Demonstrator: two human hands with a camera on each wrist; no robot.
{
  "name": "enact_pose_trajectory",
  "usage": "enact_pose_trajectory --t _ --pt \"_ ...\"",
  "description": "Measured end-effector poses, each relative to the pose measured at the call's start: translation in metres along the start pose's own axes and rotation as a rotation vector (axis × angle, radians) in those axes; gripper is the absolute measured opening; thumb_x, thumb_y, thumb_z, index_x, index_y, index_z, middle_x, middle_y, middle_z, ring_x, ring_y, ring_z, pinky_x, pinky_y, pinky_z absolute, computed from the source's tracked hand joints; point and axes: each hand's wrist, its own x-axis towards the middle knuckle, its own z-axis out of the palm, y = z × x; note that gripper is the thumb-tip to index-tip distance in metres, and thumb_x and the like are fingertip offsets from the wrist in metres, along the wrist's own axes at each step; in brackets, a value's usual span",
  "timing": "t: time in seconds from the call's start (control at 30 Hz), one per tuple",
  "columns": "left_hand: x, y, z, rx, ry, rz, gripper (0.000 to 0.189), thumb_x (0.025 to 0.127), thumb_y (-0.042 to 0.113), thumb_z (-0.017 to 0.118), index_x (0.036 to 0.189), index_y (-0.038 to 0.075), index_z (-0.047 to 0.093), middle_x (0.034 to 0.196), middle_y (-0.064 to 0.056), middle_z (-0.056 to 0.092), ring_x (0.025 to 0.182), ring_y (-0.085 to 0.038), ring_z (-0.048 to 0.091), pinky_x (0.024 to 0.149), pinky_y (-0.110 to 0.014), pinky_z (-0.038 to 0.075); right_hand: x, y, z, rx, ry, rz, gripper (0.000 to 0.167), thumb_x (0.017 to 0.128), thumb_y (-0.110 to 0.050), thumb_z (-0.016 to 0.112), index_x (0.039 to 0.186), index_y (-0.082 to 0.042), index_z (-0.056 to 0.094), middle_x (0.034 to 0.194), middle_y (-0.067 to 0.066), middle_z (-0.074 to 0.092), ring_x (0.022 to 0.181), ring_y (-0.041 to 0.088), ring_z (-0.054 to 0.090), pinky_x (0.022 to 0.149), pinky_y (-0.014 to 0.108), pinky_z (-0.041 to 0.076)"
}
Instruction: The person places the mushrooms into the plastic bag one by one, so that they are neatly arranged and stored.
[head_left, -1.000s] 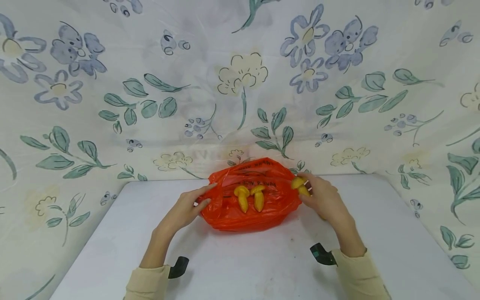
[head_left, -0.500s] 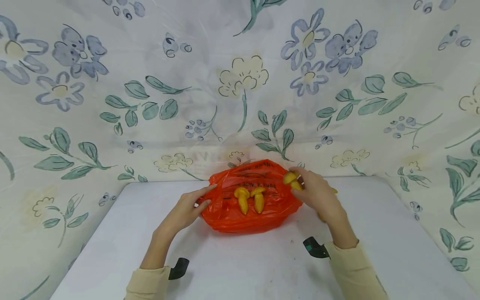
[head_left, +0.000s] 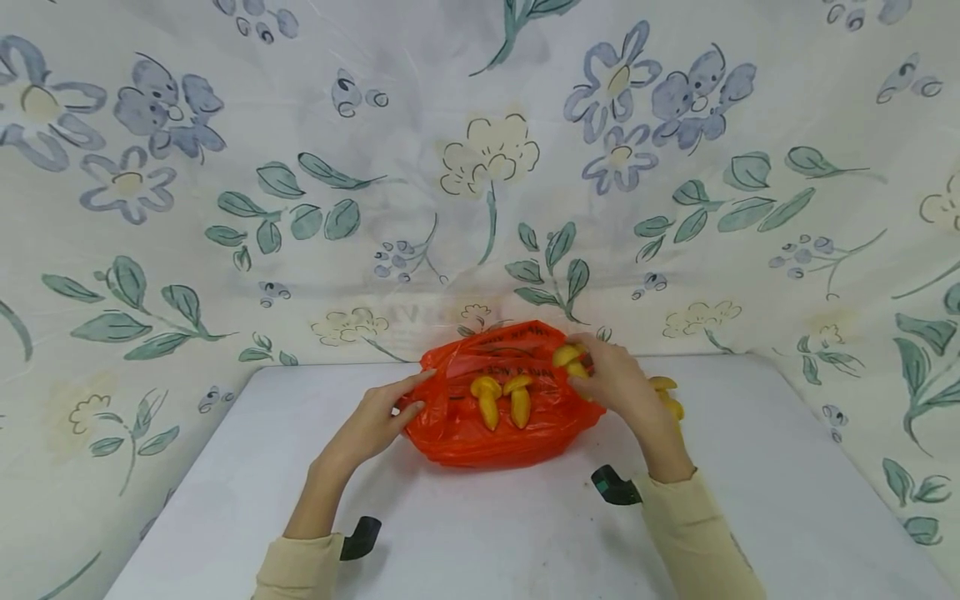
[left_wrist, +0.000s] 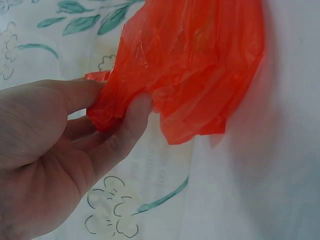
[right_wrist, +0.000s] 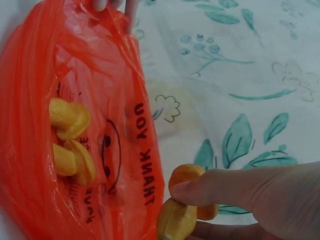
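Observation:
A crinkled red plastic bag [head_left: 480, 450] lies with its mouth spread towards me, black print on its inner face. Two yellow toy-like mushrooms, a left one [head_left: 488, 404] and a right one [head_left: 520, 404], rest side by side inside it. My left hand [head_left: 373, 423] pinches the bag's left edge between thumb and fingers; the left wrist view shows the film [left_wrist: 190, 65] gathered there. Over the bag's right rim, my right hand [head_left: 615, 379] holds another yellow mushroom [head_left: 572, 358] by thumb and fingers. In the right wrist view this mushroom [right_wrist: 176, 218] is beside the printed edge.
More yellow mushrooms [head_left: 664, 384] lie on the white table [head_left: 480, 533] beyond my right forearm, partly hidden by it. A floral cloth [head_left: 480, 192] rises behind the table. A dark wrist camera mount juts from each sleeve.
My right hand has moved left with its mushroom, from beside the bag to over its right rim. Mushrooms behind the right wrist have come into view. My left hand keeps its hold.

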Motion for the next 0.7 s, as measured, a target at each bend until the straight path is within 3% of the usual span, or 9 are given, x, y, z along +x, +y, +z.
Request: enact_pose_trajectory --t 0.27,0.7 --pt "-0.002 0.001 0.001 0.014 0.01 0.018 0.052 0.096 0.01 0.062 0.145 0.015 0.049 0.128 -0.012 0.064 0.09 -0.017 0.061 0.072 -0.019 0.056 0.01 0.001 0.01 0.023 -0.04 0.011 0.055 0.088 -0.013 0.069 0.14 -0.011 0.049 0.114 0.015 0.064 0.1 0.029 0.058 0.077 0.035 0.058" --pt "-0.005 0.004 0.004 0.018 0.017 0.006 0.052 0.096 0.011 0.062 0.146 0.016 0.048 0.128 -0.012 0.064 0.091 -0.017 0.061 0.073 -0.019 0.057 0.022 0.001 0.025 0.002 -0.065 0.028 0.056 0.087 -0.014 0.072 0.138 -0.007 0.051 0.126 0.015 0.062 0.107 0.031 0.057 0.093 0.046 0.055"
